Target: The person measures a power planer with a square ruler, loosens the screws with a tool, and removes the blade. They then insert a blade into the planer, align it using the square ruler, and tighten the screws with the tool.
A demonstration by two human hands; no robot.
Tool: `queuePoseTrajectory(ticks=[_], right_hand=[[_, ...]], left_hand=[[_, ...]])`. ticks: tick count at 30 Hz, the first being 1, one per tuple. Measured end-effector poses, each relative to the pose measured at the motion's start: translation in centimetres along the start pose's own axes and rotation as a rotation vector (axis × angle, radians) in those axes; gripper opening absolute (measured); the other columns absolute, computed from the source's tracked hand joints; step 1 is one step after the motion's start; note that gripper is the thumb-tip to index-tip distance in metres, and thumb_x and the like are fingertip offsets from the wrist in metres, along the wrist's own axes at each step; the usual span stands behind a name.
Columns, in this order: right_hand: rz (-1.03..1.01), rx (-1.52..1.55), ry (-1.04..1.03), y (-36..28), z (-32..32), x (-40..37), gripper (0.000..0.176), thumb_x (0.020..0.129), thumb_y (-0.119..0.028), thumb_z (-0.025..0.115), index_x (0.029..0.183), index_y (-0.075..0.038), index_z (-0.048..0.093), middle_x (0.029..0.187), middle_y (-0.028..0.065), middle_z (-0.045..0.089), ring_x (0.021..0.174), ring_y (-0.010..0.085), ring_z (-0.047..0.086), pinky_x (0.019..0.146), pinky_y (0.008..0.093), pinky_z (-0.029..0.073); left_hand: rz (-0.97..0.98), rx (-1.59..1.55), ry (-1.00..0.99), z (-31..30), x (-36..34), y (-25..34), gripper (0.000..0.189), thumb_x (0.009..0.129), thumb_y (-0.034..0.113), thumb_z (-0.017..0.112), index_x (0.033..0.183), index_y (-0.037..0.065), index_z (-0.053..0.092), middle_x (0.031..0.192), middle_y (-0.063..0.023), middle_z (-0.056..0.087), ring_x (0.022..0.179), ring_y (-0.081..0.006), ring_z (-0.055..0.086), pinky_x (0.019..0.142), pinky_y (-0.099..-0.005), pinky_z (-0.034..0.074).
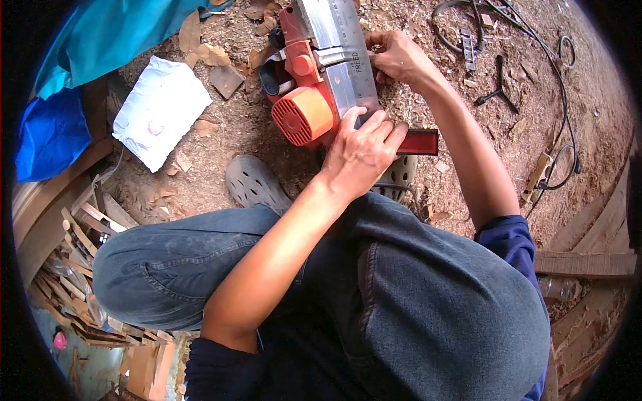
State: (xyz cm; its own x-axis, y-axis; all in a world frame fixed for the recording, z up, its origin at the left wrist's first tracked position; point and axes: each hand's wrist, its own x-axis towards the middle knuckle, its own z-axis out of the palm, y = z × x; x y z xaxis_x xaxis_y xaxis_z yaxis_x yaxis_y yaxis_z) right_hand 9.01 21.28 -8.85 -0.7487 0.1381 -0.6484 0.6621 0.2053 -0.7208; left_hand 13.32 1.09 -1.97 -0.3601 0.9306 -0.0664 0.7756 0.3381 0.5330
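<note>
Resting slightly apart, left hand (358,152) fingers lie over the steel rule (362,77) and upturned planer (302,115); right hand (401,59) fingers curl beside the rule, grip unclear. Rule placed; remainder undetermined.

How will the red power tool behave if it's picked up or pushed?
The red power tool is probably stiff throughout, given its flat metal face and moulded body. Likely heavy for its size, judging by that metal and the bulky vented housing. It might tip or roll if pushed, since the rounded housing bulges out on one side.
</note>
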Motion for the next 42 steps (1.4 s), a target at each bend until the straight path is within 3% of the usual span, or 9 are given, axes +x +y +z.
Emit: queuePoseTrajectory(ticks=[7,9,12,16,18,25,42], right_hand=[[0.022,0.038,0.019,0.3,0.3,0.4,0.027,0.104,-0.026,0.071,0.119,-0.005,0.079,0.073,-0.0006,0.069,0.057,0.0068,0.060,0.053,0.0254,0.050],[0.019,0.028,0.005,0.4,0.2,0.7,0.029,0.102,-0.027,0.074,0.117,-0.003,0.080,0.076,0.0068,0.076,0.063,0.0110,0.070,0.058,0.0290,0.059],[0.027,-0.004,0.013,0.1,0.1,0.7,0.031,0.102,-0.029,0.074,0.117,-0.003,0.080,0.077,0.0075,0.076,0.061,0.0118,0.070,0.058,0.0290,0.059],[0.011,-0.009,0.030,-0.5,0.1,0.0,0.032,0.102,-0.030,0.075,0.116,-0.003,0.080,0.074,0.0068,0.075,0.059,0.0114,0.069,0.057,0.0287,0.059],[0.029,0.044,0.001,-0.7,0.1,-0.3,0.031,0.105,-0.031,0.071,0.114,-0.002,0.077,0.072,0.0009,0.069,0.059,0.0075,0.063,0.053,0.0258,0.050],[0.010,0.078,-0.036,-0.7,-0.1,-0.2,0.027,0.104,-0.030,0.073,0.101,-0.003,0.074,0.072,0.0008,0.069,0.059,0.0074,0.063,0.053,0.0252,0.051],[0.031,0.045,-0.030,-0.9,-0.3,-0.5,0.025,0.100,-0.029,0.076,0.105,-0.005,0.076,0.072,0.0018,0.070,0.060,0.0077,0.065,0.054,0.0248,0.052]], left_hand=[[0.001,-0.001,0.004,-0.2,0.1,-0.1,0.057,0.081,0.026,0.086,0.132,0.009,0.067,0.118,-0.0048,0.071,0.127,-0.0224,0.063,0.114,-0.0486,0.040],[-0.008,0.000,-0.010,-0.2,0.1,0.0,0.058,0.081,0.026,0.086,0.132,0.009,0.067,0.118,-0.0055,0.071,0.127,-0.0228,0.063,0.114,-0.0486,0.041],[-0.005,-0.008,-0.003,-0.3,0.2,0.0,0.057,0.081,0.025,0.086,0.132,0.009,0.067,0.119,-0.0058,0.071,0.127,-0.0230,0.063,0.114,-0.0485,0.041],[-0.002,-0.012,-0.002,-0.9,-0.1,0.2,0.058,0.081,0.024,0.085,0.134,0.009,0.067,0.118,-0.0060,0.071,0.126,-0.0233,0.063,0.113,-0.0486,0.041],[0.001,-0.004,0.012,-1.7,-0.5,0.5,0.060,0.081,0.024,0.085,0.136,0.008,0.066,0.118,-0.0059,0.070,0.126,-0.0236,0.063,0.112,-0.0490,0.041],[-0.022,0.017,-0.012,-3.8,-1.3,1.4,0.062,0.081,0.023,0.085,0.138,0.007,0.066,0.120,-0.0062,0.069,0.126,-0.0234,0.062,0.113,-0.0489,0.041],[-0.033,-0.004,-0.034,-4.1,-2.3,1.8,0.062,0.081,0.023,0.085,0.137,0.006,0.066,0.122,-0.0056,0.069,0.127,-0.0224,0.062,0.113,-0.0472,0.041]])
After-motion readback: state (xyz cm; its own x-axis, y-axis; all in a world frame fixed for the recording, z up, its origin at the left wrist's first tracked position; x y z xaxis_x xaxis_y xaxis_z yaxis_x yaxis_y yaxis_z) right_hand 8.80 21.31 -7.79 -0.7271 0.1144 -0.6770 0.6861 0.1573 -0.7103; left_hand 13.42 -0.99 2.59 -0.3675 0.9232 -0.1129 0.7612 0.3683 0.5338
